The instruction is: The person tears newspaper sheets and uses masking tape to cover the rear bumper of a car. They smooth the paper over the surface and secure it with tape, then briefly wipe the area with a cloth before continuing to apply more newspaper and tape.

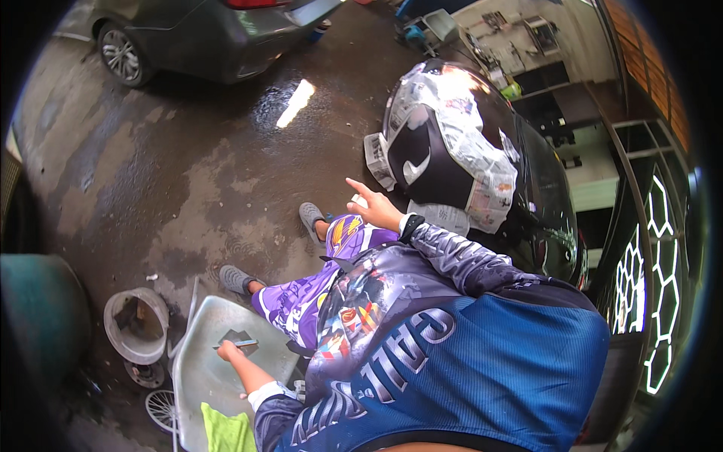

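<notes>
My left hand (228, 351) is low over a grey plastic chair (197, 377). Its fingers are closed on a thin flat piece (245, 343) with a pale edge, whose kind I cannot make out. Under that piece a dark, angular patch shows on the chair. My right hand (380, 210) is raised beside a dark car (538, 203) partly covered with newspaper (493, 184). The index finger points out while the others curl around a small white thing (360, 201), too small to name. The hand looks apart from the car's surface.
A bright green cloth (226, 429) hangs on the chair's near edge. Left of it stand a round bucket (113, 328), a spoked wheel (160, 409) and a green drum (45, 316). Another grey car (203, 38) is parked at far left on the wet floor (181, 166).
</notes>
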A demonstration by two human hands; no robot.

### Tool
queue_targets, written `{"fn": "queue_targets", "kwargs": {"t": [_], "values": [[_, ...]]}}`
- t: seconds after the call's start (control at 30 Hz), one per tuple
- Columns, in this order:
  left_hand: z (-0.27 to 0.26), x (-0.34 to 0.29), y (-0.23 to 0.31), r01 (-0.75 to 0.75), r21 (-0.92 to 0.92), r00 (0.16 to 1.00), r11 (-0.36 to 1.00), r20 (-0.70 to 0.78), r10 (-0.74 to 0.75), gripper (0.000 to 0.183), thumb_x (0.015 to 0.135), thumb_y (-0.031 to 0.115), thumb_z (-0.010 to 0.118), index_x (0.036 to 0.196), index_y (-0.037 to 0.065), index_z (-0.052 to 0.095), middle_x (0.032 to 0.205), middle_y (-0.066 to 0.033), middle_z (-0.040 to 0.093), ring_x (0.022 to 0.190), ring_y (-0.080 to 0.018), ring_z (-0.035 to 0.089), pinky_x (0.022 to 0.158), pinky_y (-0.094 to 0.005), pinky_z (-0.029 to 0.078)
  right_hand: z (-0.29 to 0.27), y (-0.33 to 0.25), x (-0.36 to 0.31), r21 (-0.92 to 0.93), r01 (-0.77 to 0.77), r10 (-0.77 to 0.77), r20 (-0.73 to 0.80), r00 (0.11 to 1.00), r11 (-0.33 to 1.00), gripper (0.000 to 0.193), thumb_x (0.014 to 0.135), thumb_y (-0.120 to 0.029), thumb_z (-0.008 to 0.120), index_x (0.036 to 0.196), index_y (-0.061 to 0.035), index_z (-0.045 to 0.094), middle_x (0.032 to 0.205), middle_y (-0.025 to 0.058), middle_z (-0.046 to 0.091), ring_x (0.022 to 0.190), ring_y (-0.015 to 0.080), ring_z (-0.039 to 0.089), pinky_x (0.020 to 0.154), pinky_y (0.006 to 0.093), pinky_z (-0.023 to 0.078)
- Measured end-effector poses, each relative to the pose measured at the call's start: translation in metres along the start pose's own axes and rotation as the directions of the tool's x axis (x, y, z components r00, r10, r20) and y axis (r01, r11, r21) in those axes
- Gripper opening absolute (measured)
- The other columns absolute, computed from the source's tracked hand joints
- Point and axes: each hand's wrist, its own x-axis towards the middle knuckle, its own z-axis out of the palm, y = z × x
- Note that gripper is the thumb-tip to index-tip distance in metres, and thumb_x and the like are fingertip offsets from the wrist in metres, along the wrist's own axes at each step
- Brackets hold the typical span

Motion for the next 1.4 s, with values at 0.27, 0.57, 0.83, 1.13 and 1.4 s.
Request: {"fn": "queue_targets", "kwargs": {"t": [0.27, 0.57, 0.83, 1.13, 1.4], "values": [[-0.023, 0.004, 0.052, -0.152, 0.395, 0.986, 0.906, -0.006, 0.168, 0.042, 0.089, 0.008, 0.061, 0.125, -0.014, 0.065, 0.123, -0.0313, 0.07, 0.108, -0.0428, 0.073, 0.095, -0.0492, 0.058, 0.004, 0.091, -0.046, 0.391, -0.34, 0.381, -0.028, 0.924, 0.855, 0.061, 0.102, -0.028, 0.064, 0.159, -0.0136, 0.046, 0.103, 0.0125, 0.077, 0.072, 0.0206, 0.075, 0.079, 0.0368, 0.06], [0.048, -0.111, 0.13, -0.122, 0.493, 0.854, 0.861, 0.494, -0.161, 0.077, 0.104, 0.044, 0.061, 0.161, 0.001, 0.031, 0.161, -0.0252, 0.039, 0.126, -0.0494, 0.06, 0.09, -0.0703, 0.056, 0.002, 0.228, -0.057, 0.723, -0.358, 0.459, 0.063, 0.886, 0.59, 0.035, 0.105, -0.02, 0.062, 0.137, -0.007, 0.067, 0.11, 0.0072, 0.075, 0.081, 0.0142, 0.074, 0.073, 0.0308, 0.058], [0.313, -0.367, 0.24, -0.846, 0.392, 0.482, -0.36, 0.852, -0.203, 0.063, 0.101, 0.054, 0.065, 0.133, -0.001, 0.067, 0.123, -0.0183, 0.075, 0.119, -0.034, 0.07, 0.095, -0.0455, 0.056, -0.068, 0.258, 0.034, 0.978, -0.022, 0.259, -0.034, 0.965, 0.21, 0.047, 0.11, -0.028, 0.06, 0.153, -0.0089, 0.053, 0.137, 0.0073, 0.066, 0.118, 0.0141, 0.064, 0.094, 0.0302, 0.053], [0.447, -0.711, 0.307, -0.874, -0.461, -0.483, 0.154, 0.858, -0.173, 0.033, 0.096, 0.018, 0.076, 0.122, 0.0, 0.065, 0.12, -0.0117, 0.067, 0.118, -0.0237, 0.064, 0.103, -0.0367, 0.049, -0.204, 0.188, 0.141, 0.943, 0.311, 0.152, -0.292, 0.944, -0.117, 0.057, 0.114, -0.03, 0.053, 0.164, -0.0085, 0.038, 0.155, 0.0102, 0.056, 0.129, 0.0134, 0.057, 0.114, 0.0341, 0.045], [0.537, -0.731, 0.354, -0.859, -0.357, -0.348, 0.367, 0.933, 0.093, 0.016, 0.109, 0.014, 0.061, 0.114, -0.001, 0.064, 0.096, -0.0059, 0.07, 0.091, -0.0136, 0.067, 0.088, -0.0302, 0.053, -0.261, 0.216, 0.255, 0.939, 0.233, 0.153, -0.199, 0.968, -0.253, 0.062, 0.11, -0.022, 0.061, 0.165, -0.0085, 0.036, 0.14, 0.0134, 0.067, 0.106, 0.0116, 0.066, 0.088, 0.0277, 0.055]]}}
